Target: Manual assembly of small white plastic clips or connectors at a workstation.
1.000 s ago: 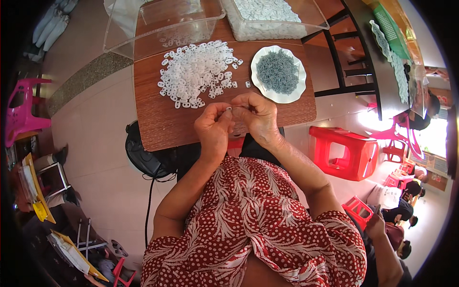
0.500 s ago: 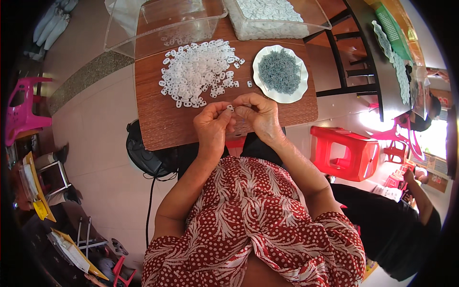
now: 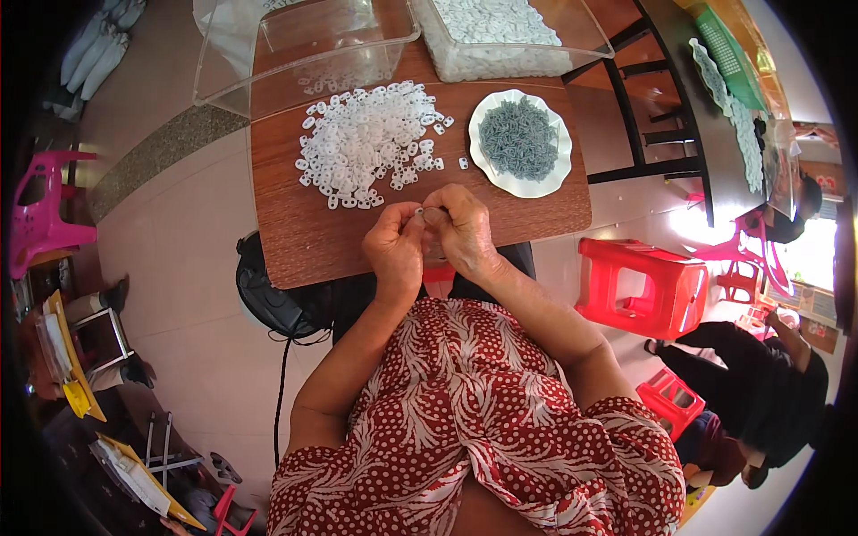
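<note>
Above the table's near edge, my left hand [image 3: 396, 248] pinches a small white plastic piece [image 3: 418, 212] between thumb and fingertips. My right hand [image 3: 465, 230] is closed against it, its thumb and forefinger meeting at the piece. Whatever those right fingertips hold is hidden or too small to make out. Beyond my left hand lies a heap of white two-holed plastic pieces [image 3: 362, 143]. A white plate with a wavy rim [image 3: 529, 188] stands past my right hand, bearing many small grey-green rod-like pieces [image 3: 520, 138]. One loose white piece [image 3: 463, 163] lies between heap and plate.
Across the brown wooden table [image 3: 313, 246] stand two clear plastic bins, one [image 3: 308, 71] at left and one full of white pieces [image 3: 500, 61]. A red stool [image 3: 639, 286] stands right of the table. A black bag [image 3: 273, 295] sits below its left side. Other people are at far right.
Both hands have drawn closer together, the right one moving left and over the white piece, which is now mostly covered. At right, a person in black has shifted, uncovering another red stool.
</note>
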The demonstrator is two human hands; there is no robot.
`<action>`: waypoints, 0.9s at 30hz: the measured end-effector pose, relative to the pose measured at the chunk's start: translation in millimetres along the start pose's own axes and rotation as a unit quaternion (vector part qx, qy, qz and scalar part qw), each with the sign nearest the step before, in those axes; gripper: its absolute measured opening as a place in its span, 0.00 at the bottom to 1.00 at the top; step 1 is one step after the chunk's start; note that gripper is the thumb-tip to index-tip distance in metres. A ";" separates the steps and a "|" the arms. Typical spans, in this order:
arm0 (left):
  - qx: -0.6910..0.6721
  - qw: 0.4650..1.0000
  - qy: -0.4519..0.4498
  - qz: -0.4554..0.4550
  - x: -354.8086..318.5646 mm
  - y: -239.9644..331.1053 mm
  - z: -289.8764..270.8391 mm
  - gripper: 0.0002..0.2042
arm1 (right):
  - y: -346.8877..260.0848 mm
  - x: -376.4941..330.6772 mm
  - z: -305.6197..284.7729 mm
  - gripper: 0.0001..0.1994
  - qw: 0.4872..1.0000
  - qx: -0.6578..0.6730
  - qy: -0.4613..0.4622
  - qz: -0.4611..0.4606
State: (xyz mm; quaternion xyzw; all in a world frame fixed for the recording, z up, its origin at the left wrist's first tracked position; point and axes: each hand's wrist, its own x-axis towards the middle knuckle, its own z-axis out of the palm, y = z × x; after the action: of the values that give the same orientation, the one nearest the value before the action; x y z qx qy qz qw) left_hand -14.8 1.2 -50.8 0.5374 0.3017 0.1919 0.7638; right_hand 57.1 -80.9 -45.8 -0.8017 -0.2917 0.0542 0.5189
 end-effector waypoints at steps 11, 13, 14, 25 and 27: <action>-0.083 0.990 0.003 -0.114 18.9 3.0 -22.4 0.04 | 39.3 70.1 -9.7 0.06 0.984 -0.162 0.016 -0.069; -0.099 0.989 -0.003 -0.112 18.4 5.0 -21.3 0.05 | 51.9 84.7 -4.5 0.05 0.961 -0.265 -0.004 -0.082; -0.099 0.989 -0.002 -0.110 18.2 5.1 -21.6 0.05 | 55.3 88.7 -1.6 0.05 0.961 -0.265 -0.004 -0.084; -0.121 0.987 0.007 -0.107 21.7 9.2 -21.8 0.04 | 65.5 97.4 6.8 0.07 0.944 -0.302 -0.085 -0.104; -0.121 0.987 0.003 -0.108 21.0 11.7 -21.4 0.04 | 63.4 95.4 2.5 0.06 0.957 -0.261 -0.091 -0.082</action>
State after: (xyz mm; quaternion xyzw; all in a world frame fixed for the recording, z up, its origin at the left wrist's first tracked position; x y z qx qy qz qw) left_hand -13.1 33.3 -50.4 0.4049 0.3348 0.1445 0.8385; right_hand 160.8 -47.3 -81.1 -0.8742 -0.4065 0.0058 0.2654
